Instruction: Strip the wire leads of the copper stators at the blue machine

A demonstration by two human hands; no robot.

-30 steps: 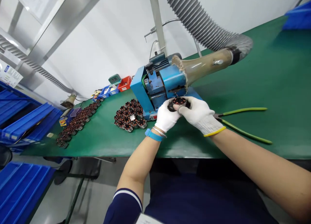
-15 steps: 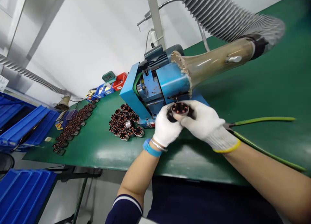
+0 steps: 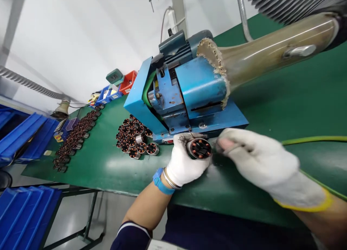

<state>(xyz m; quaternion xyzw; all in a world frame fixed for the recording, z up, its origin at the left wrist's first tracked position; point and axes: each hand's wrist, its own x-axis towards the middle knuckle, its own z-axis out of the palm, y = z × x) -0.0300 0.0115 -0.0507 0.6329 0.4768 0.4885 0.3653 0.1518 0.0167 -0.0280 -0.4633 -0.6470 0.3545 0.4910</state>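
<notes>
Green bench [image 3: 108, 170]: right grip [image 3: 260, 159] now off copper-wound core [image 3: 201, 149].

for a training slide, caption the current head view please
Gloved left hand holds a copper-wound stator before a blue bench machine while the gloved right hand hovers beside the stator.

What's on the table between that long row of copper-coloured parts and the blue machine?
In the head view, a smaller cluster of similar parts sits beside the blue machine; green tabletop separates it from the long row.
</notes>
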